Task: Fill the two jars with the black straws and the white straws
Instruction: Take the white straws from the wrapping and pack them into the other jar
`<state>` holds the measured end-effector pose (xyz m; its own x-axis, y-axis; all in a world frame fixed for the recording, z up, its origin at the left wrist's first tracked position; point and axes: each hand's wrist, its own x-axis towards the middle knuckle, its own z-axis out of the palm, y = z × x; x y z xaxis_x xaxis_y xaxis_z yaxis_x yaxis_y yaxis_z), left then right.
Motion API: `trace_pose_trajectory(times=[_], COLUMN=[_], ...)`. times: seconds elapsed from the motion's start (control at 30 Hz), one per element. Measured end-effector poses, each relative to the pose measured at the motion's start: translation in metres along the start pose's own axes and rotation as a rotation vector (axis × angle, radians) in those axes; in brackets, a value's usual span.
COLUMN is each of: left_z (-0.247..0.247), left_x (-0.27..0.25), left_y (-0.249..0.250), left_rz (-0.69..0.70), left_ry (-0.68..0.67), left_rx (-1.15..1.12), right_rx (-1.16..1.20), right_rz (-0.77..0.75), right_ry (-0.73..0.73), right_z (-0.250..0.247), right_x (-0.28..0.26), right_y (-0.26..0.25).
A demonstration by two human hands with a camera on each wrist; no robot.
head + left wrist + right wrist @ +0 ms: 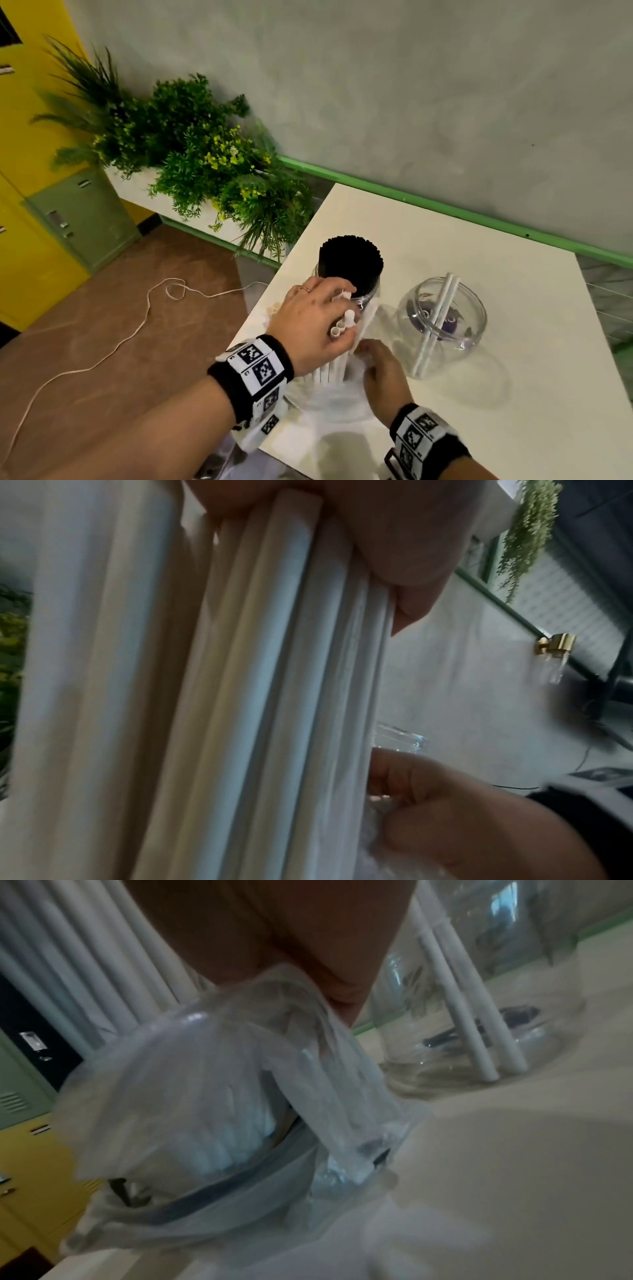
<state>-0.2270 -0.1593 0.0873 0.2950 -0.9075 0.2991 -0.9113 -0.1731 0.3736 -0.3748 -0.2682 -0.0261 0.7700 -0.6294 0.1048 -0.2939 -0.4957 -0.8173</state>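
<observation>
White counter (pixel 513 394): left hand (pixel 313 323) gripping upright white straws (pixel 334 368), right hand (pixel 385 377) pinching plastic bag (pixel 212 1085), nearly-empty jar (pixel 442 313) just right.

right hand (pixel 274 934) cropped; plastic bag (pixel 205 1083) blurred

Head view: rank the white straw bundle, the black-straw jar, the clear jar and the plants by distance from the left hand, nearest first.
1. White straw bundle: gripped in the left hand itself.
2. Black-straw jar: just behind the fingers, close enough that touch can't be ruled out.
3. Clear jar: to the right on the table, two white straws inside.
4. Plants: off the table, far back left.
</observation>
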Motion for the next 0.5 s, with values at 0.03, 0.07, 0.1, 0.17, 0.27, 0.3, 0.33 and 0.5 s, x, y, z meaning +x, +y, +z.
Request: trace_pose_trajectory(times=[0.03, 0.07, 0.1, 0.17, 0.27, 0.3, 0.33, 0.5], left_z=[-0.001, -0.001, -0.002, -0.002, -0.002, -0.003, -0.004, -0.015], left_x=[0.001, 0.003, 0.005, 0.009, 0.012, 0.013, 0.014, 0.013], left_y=[-0.001, -0.002, -0.003, -0.002, 0.000, 0.000, 0.001, -0.005], left_rz=[0.002, 0.004, 0.008, 0.030, 0.042, 0.051, 0.066, 0.126], left_ry=[-0.011, -0.027, -0.048, -0.093, -0.147, -0.163, -0.181, -0.244], left_rx=[-0.013, -0.027, -0.037, -0.028, 0.006, 0.029, 0.059, 0.151], right_rx=[-0.026, -0.039, -0.026, -0.033, -0.113, -0.160, -0.211, -0.413], right_rz=[0.013, 0.065, 0.140, 0.281, 0.347, 0.358, 0.368, 0.354], right_ry=[0.000, -0.012, -0.043, -0.101, -0.140, -0.156, -0.172, -0.247], right_z=[-0.003, -0.007, -0.011, -0.018, -0.024, -0.025, -0.026, -0.027], right_x=[-0.003, -0.005, -0.008, -0.008, -0.002, 0.000, 0.003, 0.005], right_y=[0.003, 0.007, 0.008, 0.011, 0.010, 0.007, 0.006, -0.003])
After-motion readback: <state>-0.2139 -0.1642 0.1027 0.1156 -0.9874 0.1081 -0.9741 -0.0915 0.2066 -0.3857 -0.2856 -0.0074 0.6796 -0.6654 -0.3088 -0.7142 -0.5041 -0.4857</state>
